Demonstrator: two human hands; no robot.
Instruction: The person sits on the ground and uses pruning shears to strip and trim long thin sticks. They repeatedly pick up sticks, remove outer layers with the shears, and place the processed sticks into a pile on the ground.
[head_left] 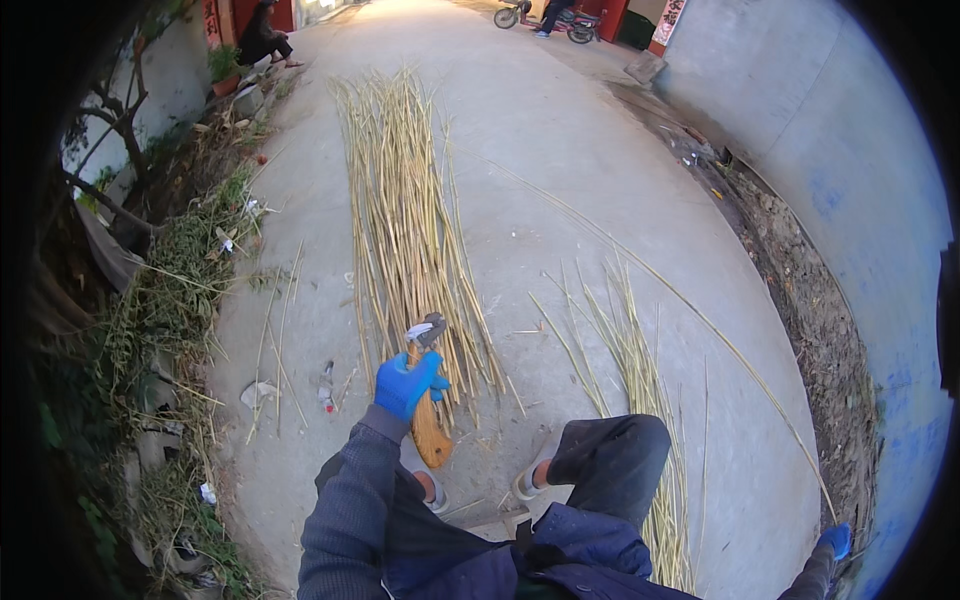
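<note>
My left hand (pixel 403 386), in a blue glove, is closed around a flat, yellow-brown wooden piece (pixel 431 440) with a rounded lower end. A grey part with whitish wrapping (pixel 427 330) sits at its top; I cannot make out its exact kind. At the lower right edge, my right hand (pixel 838 540), also blue-gloved, is closed at the end of one long thin stalk (pixel 700 312). That stalk runs far up and left across the road. In front of my left hand lies a big bundle of straw-coloured stalks (pixel 400 200).
Greener stalks (pixel 640 370) lie beside my right leg. Weeds and litter (pixel 160 320) line the left edge; a pale wall (pixel 830 120) and dirt strip (pixel 770 240) border the right. Far off are a seated person (pixel 262 38), a potted plant (pixel 224 70) and a motorcycle (pixel 578 24).
</note>
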